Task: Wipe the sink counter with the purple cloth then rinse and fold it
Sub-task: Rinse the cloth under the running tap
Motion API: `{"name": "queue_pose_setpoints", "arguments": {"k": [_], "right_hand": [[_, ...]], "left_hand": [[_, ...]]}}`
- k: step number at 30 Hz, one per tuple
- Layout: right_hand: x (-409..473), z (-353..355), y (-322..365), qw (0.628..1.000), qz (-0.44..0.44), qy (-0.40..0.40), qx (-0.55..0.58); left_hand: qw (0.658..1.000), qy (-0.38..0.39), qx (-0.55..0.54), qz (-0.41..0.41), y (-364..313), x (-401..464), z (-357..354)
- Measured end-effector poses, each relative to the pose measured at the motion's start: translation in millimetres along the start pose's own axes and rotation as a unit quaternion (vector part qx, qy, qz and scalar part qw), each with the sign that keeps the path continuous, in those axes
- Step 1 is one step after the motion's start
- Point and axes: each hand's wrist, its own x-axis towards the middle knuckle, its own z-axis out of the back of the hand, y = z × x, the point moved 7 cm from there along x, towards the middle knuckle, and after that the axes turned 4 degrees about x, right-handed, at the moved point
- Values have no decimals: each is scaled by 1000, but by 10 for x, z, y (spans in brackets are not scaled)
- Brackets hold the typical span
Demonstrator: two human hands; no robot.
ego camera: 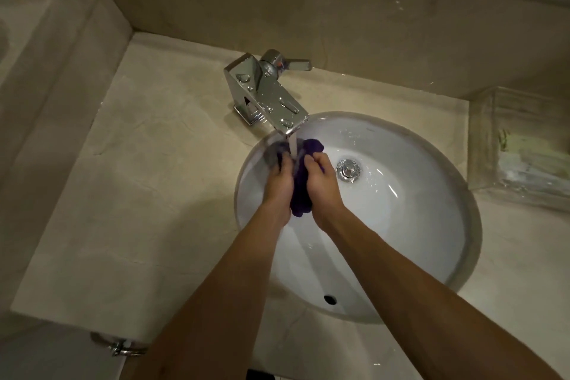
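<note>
The purple cloth (300, 191) is bunched up between both hands over the white sink basin (416, 225). My left hand (277, 185) grips its left side and my right hand (322, 182) grips its right side, fingers curled round the fabric. Water runs from the chrome faucet (268, 95) straight onto the cloth at my fingertips. Part of the cloth sticks out beyond my right hand, near the spout. The beige stone counter (148, 194) surrounds the basin.
A chrome drain (348, 170) sits in the basin right of my hands, and an overflow hole (330, 299) near the front. A clear glass tray (521, 145) stands on the counter at the right. Walls close in behind and at left. A metal fitting (123, 347) hangs below the counter edge.
</note>
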Motion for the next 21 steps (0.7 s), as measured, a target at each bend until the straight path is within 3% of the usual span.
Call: {"name": "queue_pose_setpoints", "arguments": {"k": [5, 8, 13, 17, 21], "right_hand": [[86, -102, -225, 984, -152, 3, 91], [-103, -275, -359, 986, -149, 3, 75], [192, -118, -361, 984, -160, -34, 70], [-46, -283, -247, 985, -145, -6, 97], [18, -231, -293, 985, -163, -21, 56]], "left_hand": [[997, -17, 67, 23, 91, -169, -51], [997, -32, 8, 64, 37, -4, 110], [997, -20, 62, 36, 41, -94, -57], [994, -22, -6, 102, 23, 64, 106], [997, -17, 49, 56, 121, 3, 115]]}}
